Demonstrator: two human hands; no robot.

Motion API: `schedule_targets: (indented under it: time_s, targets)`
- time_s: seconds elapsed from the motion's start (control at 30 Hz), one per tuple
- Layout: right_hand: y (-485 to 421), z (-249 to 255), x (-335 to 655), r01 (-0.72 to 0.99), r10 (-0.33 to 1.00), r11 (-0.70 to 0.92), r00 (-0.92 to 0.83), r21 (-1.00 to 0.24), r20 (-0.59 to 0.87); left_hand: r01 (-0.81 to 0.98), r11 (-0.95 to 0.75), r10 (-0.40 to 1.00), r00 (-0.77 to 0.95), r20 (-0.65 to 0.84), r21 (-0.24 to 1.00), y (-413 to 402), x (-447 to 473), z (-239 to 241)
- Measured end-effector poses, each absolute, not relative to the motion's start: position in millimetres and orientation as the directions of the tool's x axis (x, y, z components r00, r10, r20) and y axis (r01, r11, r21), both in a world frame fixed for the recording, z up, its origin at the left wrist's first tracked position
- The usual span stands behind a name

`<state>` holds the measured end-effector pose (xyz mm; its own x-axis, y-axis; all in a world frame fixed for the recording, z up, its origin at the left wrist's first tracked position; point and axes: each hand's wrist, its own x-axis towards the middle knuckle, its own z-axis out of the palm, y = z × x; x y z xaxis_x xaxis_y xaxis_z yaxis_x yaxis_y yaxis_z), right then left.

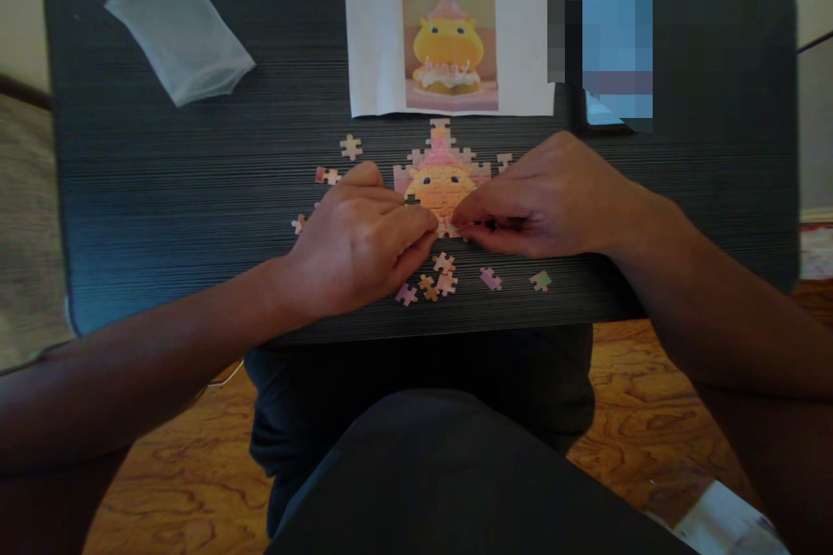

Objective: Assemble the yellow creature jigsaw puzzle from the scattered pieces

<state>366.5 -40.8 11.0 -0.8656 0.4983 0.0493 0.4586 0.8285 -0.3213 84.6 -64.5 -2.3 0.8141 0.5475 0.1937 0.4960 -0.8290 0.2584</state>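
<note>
Your left hand (361, 247): fingers curled against half-built puzzle (441, 178), mid-table (162, 191), toward near edge; grip hidden, cannot tell. Your right hand (553, 195): narrow pinch on small piece (450, 230) at puzzle's lower rim. Line up tabs, check printed picture (449, 39) at far edge, press flat, gently.

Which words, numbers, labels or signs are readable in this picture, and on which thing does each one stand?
No text can be read anywhere.
Printed sheet: small marks on the cake in its picture, too blurred to read.
Puzzle and loose pieces: no lettering visible.
Plastic bag: plain.
Pixelated block at top right: unreadable.
</note>
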Motion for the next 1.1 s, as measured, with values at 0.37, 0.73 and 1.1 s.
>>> schedule_targets:
  time_s: [0.37,0.73,1.1]
  targets:
    - [-41.3,6.8,369.0,0.437,0.489,0.836,-0.867,-0.332,0.092,0.438,-0.882,0.472,0.829,0.299,0.175,-63.3,82.4,-3.7]
    - [-42.2,7.4,370.0,0.414,0.451,0.873,-0.887,-0.258,0.103,0.44,-0.886,0.464,0.843,0.271,0.149,-61.8,80.4,-6.0]
    - [-42.9,8.7,369.5,0.406,0.432,0.891,-0.895,-0.206,0.107,0.424,-0.893,0.45,0.843,0.296,0.15,-62.1,81.1,-4.1]
